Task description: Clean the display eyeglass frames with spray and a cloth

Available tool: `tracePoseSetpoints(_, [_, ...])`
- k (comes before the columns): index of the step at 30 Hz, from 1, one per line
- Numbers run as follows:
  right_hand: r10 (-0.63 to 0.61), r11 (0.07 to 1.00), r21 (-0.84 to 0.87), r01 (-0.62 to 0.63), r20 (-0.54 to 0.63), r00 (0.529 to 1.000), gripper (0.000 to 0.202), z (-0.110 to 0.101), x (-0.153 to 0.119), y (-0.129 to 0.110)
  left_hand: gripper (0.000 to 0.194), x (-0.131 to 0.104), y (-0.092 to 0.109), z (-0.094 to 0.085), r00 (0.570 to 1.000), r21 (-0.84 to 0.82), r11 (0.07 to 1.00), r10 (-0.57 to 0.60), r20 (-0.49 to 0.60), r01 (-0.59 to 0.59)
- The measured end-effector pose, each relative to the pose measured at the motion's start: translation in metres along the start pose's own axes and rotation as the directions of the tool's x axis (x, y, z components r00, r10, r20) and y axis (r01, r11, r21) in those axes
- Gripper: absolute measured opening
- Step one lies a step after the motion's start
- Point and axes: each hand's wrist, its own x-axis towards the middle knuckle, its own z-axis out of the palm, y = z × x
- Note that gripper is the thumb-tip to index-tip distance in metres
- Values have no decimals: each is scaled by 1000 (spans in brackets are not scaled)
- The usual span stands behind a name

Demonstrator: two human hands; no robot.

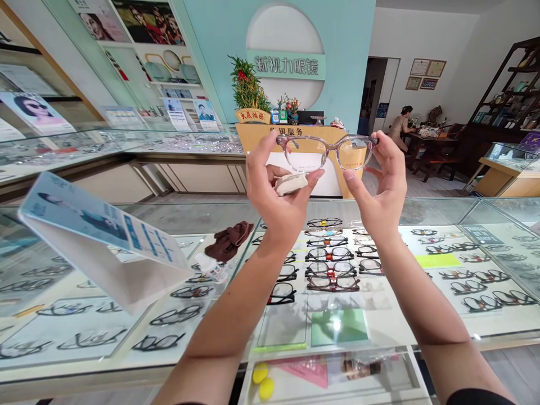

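Observation:
A pair of eyeglasses [333,151] with clear, faintly tinted frames is held up level above the glass counter. My left hand [276,194] pinches its left end, and a folded white cloth-like piece [291,184] is tucked in the same palm. At the right end, my right hand [382,183] grips the frame near the hinge between thumb and fingers. Small orange print shows on the right lens. Below, a brown cloth [229,241] and a small white bottle [211,268] rest on the counter top, left of my left forearm.
Rows of eyeglasses [331,254] lie inside the glass display counter [169,212]. A folded advertising card [105,230] stands at the left. An open drawer [337,388] is nearest me. Beyond are a wooden cashier desk [352,133] and a seated person [400,128] at a table.

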Motion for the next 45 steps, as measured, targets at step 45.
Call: tracePoseSetpoints(45, [222, 885, 423, -195, -16, 975, 51, -16, 8, 7, 88, 0, -10, 6, 989, -224, 967, 134, 62, -117])
